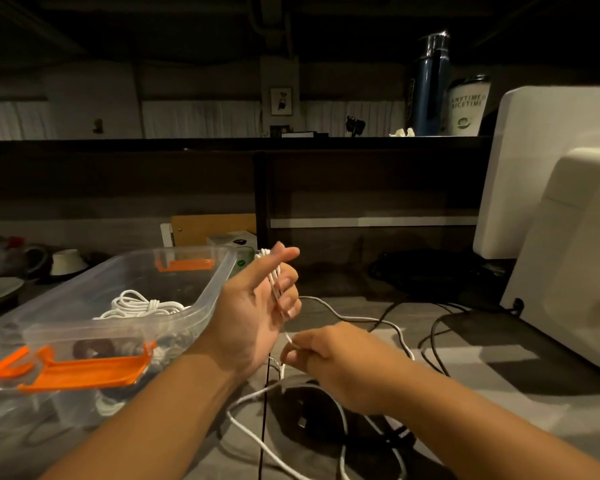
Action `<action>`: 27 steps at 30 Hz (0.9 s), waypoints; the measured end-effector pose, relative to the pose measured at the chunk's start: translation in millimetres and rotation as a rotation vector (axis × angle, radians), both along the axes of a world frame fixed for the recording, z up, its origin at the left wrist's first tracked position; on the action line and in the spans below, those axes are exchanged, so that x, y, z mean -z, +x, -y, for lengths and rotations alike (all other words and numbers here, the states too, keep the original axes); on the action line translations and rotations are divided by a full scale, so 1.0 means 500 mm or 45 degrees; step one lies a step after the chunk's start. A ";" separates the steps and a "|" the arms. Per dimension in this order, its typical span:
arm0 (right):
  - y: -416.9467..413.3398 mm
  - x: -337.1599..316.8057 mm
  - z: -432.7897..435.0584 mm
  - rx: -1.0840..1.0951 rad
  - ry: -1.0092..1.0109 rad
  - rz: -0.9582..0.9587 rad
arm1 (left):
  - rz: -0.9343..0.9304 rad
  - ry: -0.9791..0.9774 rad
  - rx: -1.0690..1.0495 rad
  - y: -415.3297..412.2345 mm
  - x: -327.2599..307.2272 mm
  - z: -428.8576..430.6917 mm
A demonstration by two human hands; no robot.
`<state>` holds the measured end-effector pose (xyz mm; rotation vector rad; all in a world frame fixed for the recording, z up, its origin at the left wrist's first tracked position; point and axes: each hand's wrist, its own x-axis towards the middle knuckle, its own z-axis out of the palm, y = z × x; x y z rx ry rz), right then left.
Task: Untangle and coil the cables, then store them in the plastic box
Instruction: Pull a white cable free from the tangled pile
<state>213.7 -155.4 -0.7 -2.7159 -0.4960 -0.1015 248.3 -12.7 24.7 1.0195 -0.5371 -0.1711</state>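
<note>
The left hand (pixel 257 306), palm up, curls its fingers round loops of thin white cable (pixel 361 319), acting as a spool. The right hand (pixel 333 355), at its 5 o'clock, pinches the slack, feeding it. The clear orange-latched plastic box (pixel 215 285) waits at 9 o'clock.

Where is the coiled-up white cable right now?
In the head view, the coiled white cable lies on the left, inside the clear plastic box with orange latches, just left of the raised left hand.

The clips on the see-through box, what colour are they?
Orange. The clips on the plastic box show best in the head view.
</note>
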 end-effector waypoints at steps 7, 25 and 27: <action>-0.021 -0.026 0.015 0.066 -0.089 0.660 | 0.484 0.820 -0.376 0.009 0.032 0.007; 0.011 -0.029 0.060 0.142 0.595 0.429 | 0.046 0.531 -0.095 -0.014 0.027 0.024; 0.006 -0.027 0.052 -0.067 0.775 0.311 | -0.009 0.508 -0.007 -0.017 0.022 0.021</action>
